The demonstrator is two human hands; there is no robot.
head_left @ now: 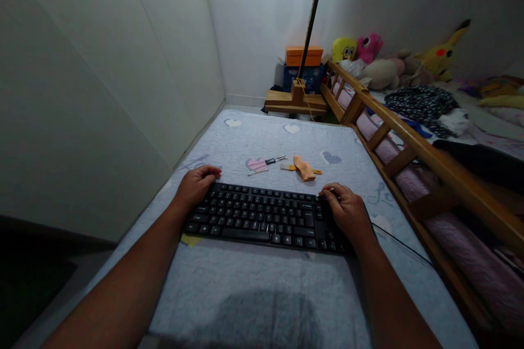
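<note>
A black keyboard [254, 215] lies flat on a light blue cloth with heart prints [262, 283]. My left hand [195, 186] is closed round its upper left corner, thumb towards the keys. At the upper right end, my right hand [347, 210] grips the edge and covers part of the number pad. Some fingertips of both hands are hidden. Beyond the keyboard is a thin tool with a dark grip and metal tip [271, 161]. A cotton swab [257, 172] lies beside it. An orange cloth [303, 168] is draped over a yellow-handled brush [317, 172].
A black cable [403, 244] runs off to the right. A wooden rail [393, 128] borders the right side, with a bed of plush toys [382, 72] behind it. White cabinet doors [102, 65] stand at left. A wooden stand [297, 99] and orange box [303, 55] are at the back.
</note>
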